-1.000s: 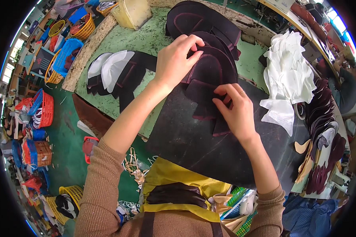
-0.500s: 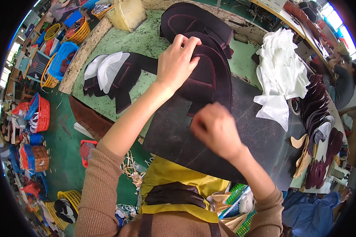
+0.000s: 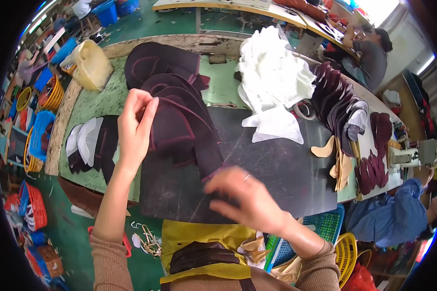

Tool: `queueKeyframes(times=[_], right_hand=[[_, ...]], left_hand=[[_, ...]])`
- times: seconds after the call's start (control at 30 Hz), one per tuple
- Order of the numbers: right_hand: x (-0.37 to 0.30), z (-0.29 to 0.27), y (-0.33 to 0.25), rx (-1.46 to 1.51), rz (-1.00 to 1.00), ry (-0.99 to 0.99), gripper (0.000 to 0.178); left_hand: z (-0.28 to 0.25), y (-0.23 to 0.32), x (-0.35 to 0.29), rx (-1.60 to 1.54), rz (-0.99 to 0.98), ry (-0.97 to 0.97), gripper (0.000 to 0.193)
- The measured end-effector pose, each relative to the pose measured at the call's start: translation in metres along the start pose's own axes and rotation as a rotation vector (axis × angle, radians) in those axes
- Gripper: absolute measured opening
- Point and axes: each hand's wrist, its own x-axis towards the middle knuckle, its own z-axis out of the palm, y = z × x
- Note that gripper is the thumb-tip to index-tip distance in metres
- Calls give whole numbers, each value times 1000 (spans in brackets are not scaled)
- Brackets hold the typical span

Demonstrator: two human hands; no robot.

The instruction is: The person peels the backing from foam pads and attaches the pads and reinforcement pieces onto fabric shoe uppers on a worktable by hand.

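Note:
My left hand (image 3: 137, 127) pinches the upper left edge of a curved dark fabric piece (image 3: 206, 140) with maroon edging. The piece lies over a stack of similar pieces (image 3: 172, 131), one end reaching onto the black mat (image 3: 257, 179). Just below that end, my right hand (image 3: 250, 199) hovers over the mat, blurred, with thumb and fingers apart and nothing visible between them. Another dark stack (image 3: 160, 60) sits behind. White curved pieces (image 3: 88, 140) rest on dark ones at the left.
A heap of white pieces (image 3: 274, 68) stands at the back right, beside a tape roll (image 3: 304, 110). Maroon pieces (image 3: 335, 97) fan along the right edge, near beige cutouts (image 3: 324, 148). A yellowish container (image 3: 93, 65) is at the back left. Other people sit at the right.
The view has swung to the right. My left hand still grips the fabric, whose strip end now slants toward the front right. My right hand has opened from a curled shape.

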Motion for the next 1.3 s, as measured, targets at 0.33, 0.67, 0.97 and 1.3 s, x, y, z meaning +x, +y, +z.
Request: queueKeyframes(times=[0.33,0.67,0.97,1.3], right_hand=[[-8,-56,-29,166,404,529,19],[-67,-60,1,1298,659,319,11],[-92,-143,126,107,569,844,38],[-54,-120,121,233,339,696,29]], left_hand=[[45,128,-35,-65,-315,-486,15],[80,104,-79,-687,-802,-657,27],[84,71,-62,546,49,-367,31],[212,83,-33,385,367,-519,72]])
